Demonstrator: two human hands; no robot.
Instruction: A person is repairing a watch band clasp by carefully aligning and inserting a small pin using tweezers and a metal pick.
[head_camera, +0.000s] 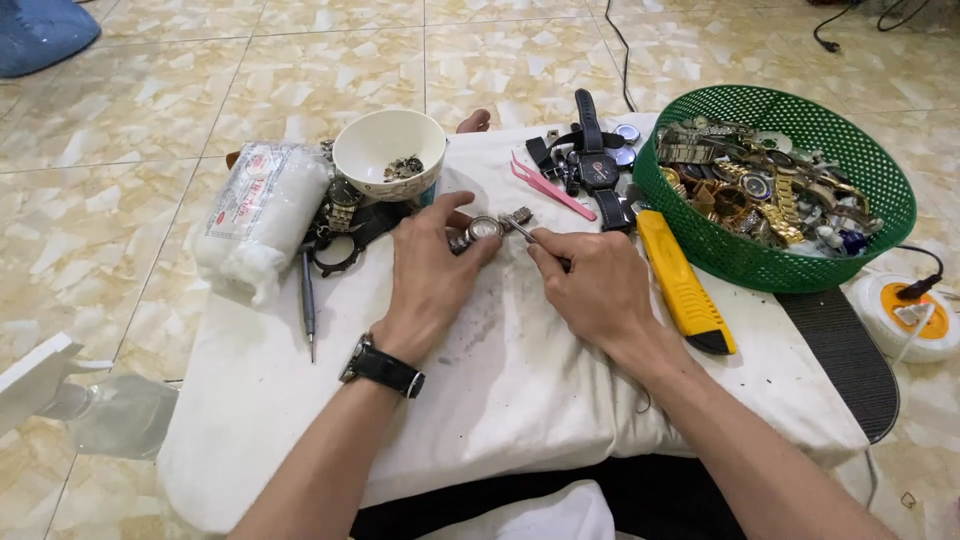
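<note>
My left hand (432, 270), with a black wristwatch on its wrist, pinches a small metal watch (482, 229) flat against the white cloth (500, 390). A short piece of its metal band lies just to the right of the case. My right hand (590, 285) grips a thin metal tool (522, 229) whose tip meets the watch at the band end. Both hands rest on the cloth, close together.
A green basket (700, 250) full of watches stands at the right. A yellow utility knife (683, 282), pink tweezers (551, 187), a black-strapped watch (598, 165), a white bowl (389, 150), a roll of cotton (258, 215) and a screwdriver (308, 305) lie around the hands.
</note>
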